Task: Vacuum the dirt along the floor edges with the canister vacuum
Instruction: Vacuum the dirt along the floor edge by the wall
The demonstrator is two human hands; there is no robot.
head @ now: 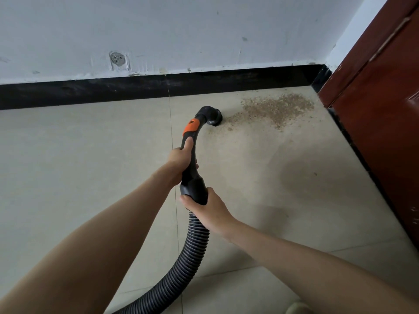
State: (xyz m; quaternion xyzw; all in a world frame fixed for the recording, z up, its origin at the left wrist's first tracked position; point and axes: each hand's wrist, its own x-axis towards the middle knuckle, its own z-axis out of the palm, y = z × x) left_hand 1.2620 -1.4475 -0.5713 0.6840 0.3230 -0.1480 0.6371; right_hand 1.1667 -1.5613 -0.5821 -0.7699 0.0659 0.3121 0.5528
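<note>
The person works w/ 2 bare hands on a black curved plastic vacuum handle that carries an orange slider patch near its upper bend. The left hand grips the handle mid-length, fingers wrapped round it & thumb laid along the top, pointing toward the orange patch. The right hand grips lower down, where the handle's thick black cuff meets the grey ribbed flexible hose; thumb sits on the left of the cuff, fingers curl round the far side. The hose runs down from that hand & curves off toward the bottom edge, left of centre.

At the handle's far end a small round black nozzle is pressed to the beige tiled floor, its mouth facing right. It sits at the left fringe of a patch of brown crumbly dirt, touching the thinnest scatter; the thick part of the patch lies just to the nozzle's right, spreading toward the corner.

The dirt lies close to the black skirting board at the foot of a scuffed white wall, & near a reddish-brown wooden door on the right. A thin grout line runs from the skirting toward the person, just left of the handle.
</note>
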